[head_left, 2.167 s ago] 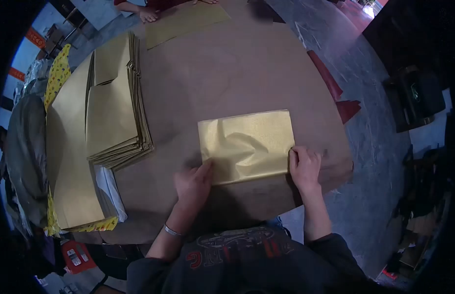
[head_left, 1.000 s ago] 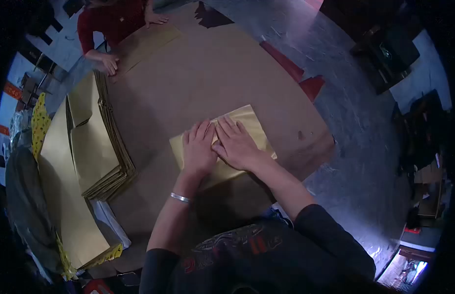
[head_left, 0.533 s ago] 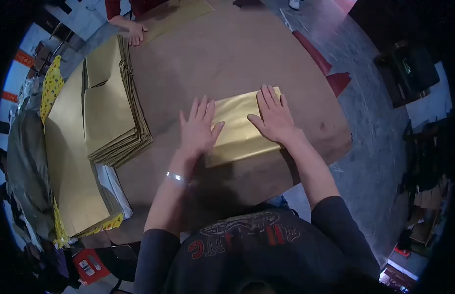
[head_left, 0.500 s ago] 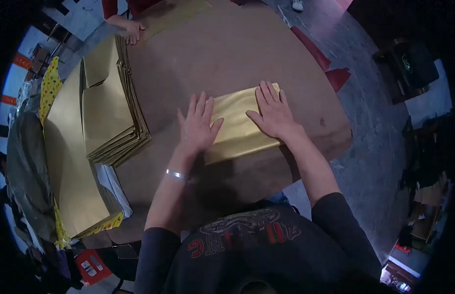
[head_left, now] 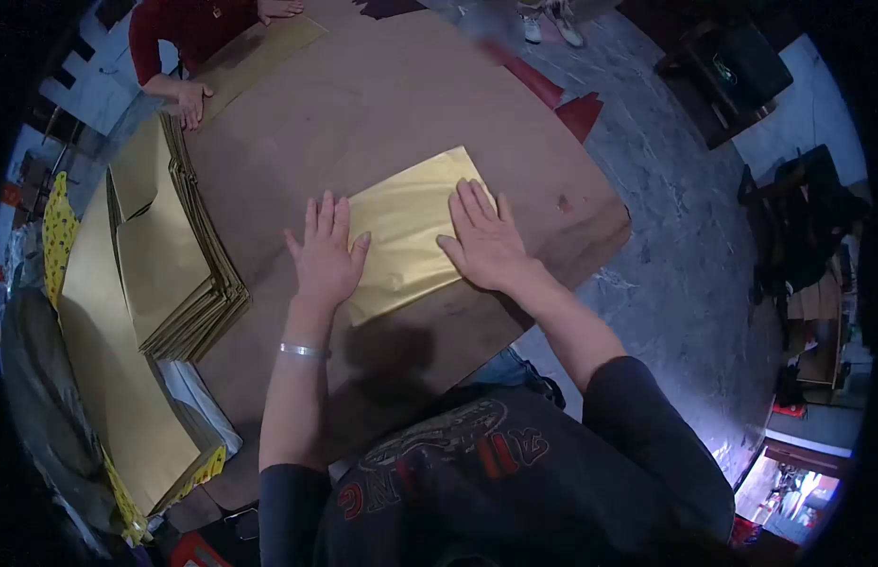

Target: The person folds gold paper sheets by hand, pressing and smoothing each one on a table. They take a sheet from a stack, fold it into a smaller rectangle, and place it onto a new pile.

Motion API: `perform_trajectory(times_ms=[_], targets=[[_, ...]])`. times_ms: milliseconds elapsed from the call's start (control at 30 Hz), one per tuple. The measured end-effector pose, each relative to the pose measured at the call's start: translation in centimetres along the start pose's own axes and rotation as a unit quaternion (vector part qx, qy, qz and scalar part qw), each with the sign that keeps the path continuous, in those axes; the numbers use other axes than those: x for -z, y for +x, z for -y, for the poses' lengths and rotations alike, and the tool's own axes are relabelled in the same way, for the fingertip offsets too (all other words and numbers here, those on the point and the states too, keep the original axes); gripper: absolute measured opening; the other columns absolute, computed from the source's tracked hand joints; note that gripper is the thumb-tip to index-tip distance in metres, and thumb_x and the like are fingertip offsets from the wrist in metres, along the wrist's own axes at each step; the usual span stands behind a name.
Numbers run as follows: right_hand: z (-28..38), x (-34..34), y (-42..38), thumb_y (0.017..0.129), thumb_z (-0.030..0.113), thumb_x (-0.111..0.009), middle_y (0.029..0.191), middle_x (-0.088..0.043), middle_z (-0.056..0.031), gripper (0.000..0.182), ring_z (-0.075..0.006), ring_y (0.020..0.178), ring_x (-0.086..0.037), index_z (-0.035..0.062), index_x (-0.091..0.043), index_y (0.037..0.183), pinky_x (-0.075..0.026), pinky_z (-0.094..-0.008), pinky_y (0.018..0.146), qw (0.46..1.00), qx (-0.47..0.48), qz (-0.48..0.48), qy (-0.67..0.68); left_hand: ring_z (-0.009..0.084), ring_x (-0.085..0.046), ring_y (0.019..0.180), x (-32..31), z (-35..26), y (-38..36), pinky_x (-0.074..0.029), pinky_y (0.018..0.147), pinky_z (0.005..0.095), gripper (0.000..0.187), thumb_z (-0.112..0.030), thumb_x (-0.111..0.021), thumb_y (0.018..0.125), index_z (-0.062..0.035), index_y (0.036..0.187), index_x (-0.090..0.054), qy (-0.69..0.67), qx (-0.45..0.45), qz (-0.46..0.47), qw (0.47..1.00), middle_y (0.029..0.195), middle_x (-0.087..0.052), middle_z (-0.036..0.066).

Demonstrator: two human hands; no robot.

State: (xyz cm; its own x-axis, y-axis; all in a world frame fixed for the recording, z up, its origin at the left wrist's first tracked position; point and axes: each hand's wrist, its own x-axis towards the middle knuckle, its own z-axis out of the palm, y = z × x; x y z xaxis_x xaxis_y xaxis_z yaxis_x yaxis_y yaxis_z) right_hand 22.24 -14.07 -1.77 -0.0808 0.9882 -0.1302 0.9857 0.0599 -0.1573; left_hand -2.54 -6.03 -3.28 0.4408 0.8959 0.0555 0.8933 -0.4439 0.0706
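Observation:
A gold folded sheet [head_left: 401,231], paper or foil by its look, lies flat on the brown-covered table with faint creases across it. My left hand [head_left: 327,260] rests palm down at its left edge, fingers stretched out and thumb over the gold surface. On the sheet's right side lies my right hand [head_left: 486,236], also flat with fingers extended, below the far corner. Neither hand grips anything. A bracelet [head_left: 302,350] circles my left wrist.
A thick stack of folded gold sheets [head_left: 165,265] stands to the left, on a larger gold sheet [head_left: 99,312]. Across the brown table [head_left: 363,104], a person in a red sleeve [head_left: 151,57] has hands by another gold sheet [head_left: 259,71]. Red material [head_left: 581,115] hangs at the right edge.
The view has shifted, so the table things appear farther left. My right hand has slid toward me along the sheet, uncovering its far corner. The other person's second hand now shows.

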Motion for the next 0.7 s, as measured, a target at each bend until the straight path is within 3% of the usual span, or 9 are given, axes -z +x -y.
perform_trajectory(times_ms=[133, 167, 233, 267, 367, 433, 567, 700], targets=[[-4.1, 0.7, -1.7, 0.100, 0.047, -0.035, 0.162, -0.011, -0.0186, 0.073, -0.0314, 0.151, -0.004, -0.0033, -0.021, 0.151, -0.007, -0.0555, 0.119, 0.995, -0.094, 0.010, -0.006, 0.0319, -0.016, 0.149, 0.5, -0.2, 0.0, -0.017, 0.109, 0.0727, 0.066, -0.049, -0.042, 0.098, -0.0128, 0.152, -0.030, 0.004, 0.014, 0.028, 0.999, 0.160, -0.023, 0.011], [-4.6, 1.3, -1.6, 0.100, 0.048, -0.035, 0.161, -0.011, -0.0185, 0.073, -0.0319, 0.151, -0.004, -0.0029, -0.021, 0.151, -0.007, -0.0564, 0.119, 0.991, -0.112, 0.034, -0.072, 0.0317, -0.015, 0.149, 0.5, -0.3, 0.0, -0.017, 0.109, 0.0726, 0.065, -0.049, -0.041, 0.098, -0.0129, 0.152, -0.029, 0.009, 0.016, 0.028, 0.999, 0.160, -0.023, 0.011], [-3.6, 3.4, -1.3, 0.100, 0.047, -0.036, 0.161, -0.012, -0.0189, 0.073, -0.0325, 0.151, -0.004, -0.0033, -0.022, 0.151, -0.007, -0.0567, 0.119, 0.990, -0.099, 0.027, -0.093, 0.0315, -0.016, 0.149, 0.7, -0.4, -0.2, -0.015, 0.110, 0.0719, 0.066, -0.050, -0.040, 0.098, -0.0128, 0.152, -0.028, -0.005, 0.016, 0.024, 1.000, 0.160, -0.022, 0.011], [-2.8, 3.1, -0.6, 0.100, 0.046, -0.037, 0.160, -0.014, -0.0195, 0.072, -0.0318, 0.151, -0.005, -0.0040, -0.022, 0.150, -0.008, -0.0541, 0.120, 0.994, -0.059, -0.025, -0.092, 0.0315, -0.016, 0.149, 0.8, -0.4, -0.1, -0.014, 0.110, 0.0716, 0.066, -0.050, -0.039, 0.098, -0.0126, 0.152, -0.028, -0.009, 0.020, 0.029, 0.999, 0.160, -0.021, 0.010], [0.8, 2.9, 2.8, 0.101, 0.047, -0.033, 0.160, -0.015, -0.0203, 0.072, -0.0323, 0.150, -0.009, -0.0042, -0.023, 0.150, -0.011, -0.0490, 0.121, 0.996, 0.080, -0.016, -0.030, 0.0327, -0.019, 0.148, 0.8, -0.5, -0.1, -0.015, 0.109, 0.0726, 0.067, -0.049, -0.043, 0.097, -0.0109, 0.151, -0.030, 0.001, 0.017, 0.019, 1.000, 0.159, -0.024, 0.011], [1.7, 1.6, 4.8, 0.099, 0.044, -0.039, 0.160, -0.016, -0.0204, 0.070, -0.0317, 0.150, -0.007, -0.0042, -0.025, 0.149, -0.010, -0.0494, 0.121, 0.995, 0.085, 0.028, 0.036, 0.0326, -0.019, 0.148, 0.7, -0.5, -0.4, -0.015, 0.109, 0.0725, 0.067, -0.049, -0.044, 0.097, -0.0111, 0.151, -0.030, -0.006, 0.021, -0.002, 1.000, 0.159, -0.025, 0.011], [0.2, 1.8, 6.0, 0.097, 0.054, -0.037, 0.161, -0.012, -0.0190, 0.081, -0.0306, 0.151, -0.006, -0.0028, -0.020, 0.152, -0.009, -0.0547, 0.119, 1.000, -0.011, -0.001, -0.013, 0.0335, -0.019, 0.147, 1.0, -0.6, -0.4, -0.017, 0.108, 0.0739, 0.066, -0.047, -0.048, 0.096, -0.0097, 0.149, -0.034, -0.023, 0.018, 0.006, 1.000, 0.158, -0.027, 0.010], [0.0, 1.1, 6.5, 0.098, 0.052, -0.039, 0.161, -0.011, -0.0187, 0.080, -0.0318, 0.150, -0.005, -0.0019, -0.017, 0.152, -0.008, -0.0562, 0.119, 0.999, -0.009, 0.001, -0.044, 0.0339, -0.021, 0.146, 0.4, -5.1, 0.0, -0.020, 0.107, 0.0709, 0.062, -0.042, -0.049, 0.096, -0.0046, 0.145, -0.039, -0.072, 0.001, -0.048, 0.996, 0.156, -0.028, 0.017]])
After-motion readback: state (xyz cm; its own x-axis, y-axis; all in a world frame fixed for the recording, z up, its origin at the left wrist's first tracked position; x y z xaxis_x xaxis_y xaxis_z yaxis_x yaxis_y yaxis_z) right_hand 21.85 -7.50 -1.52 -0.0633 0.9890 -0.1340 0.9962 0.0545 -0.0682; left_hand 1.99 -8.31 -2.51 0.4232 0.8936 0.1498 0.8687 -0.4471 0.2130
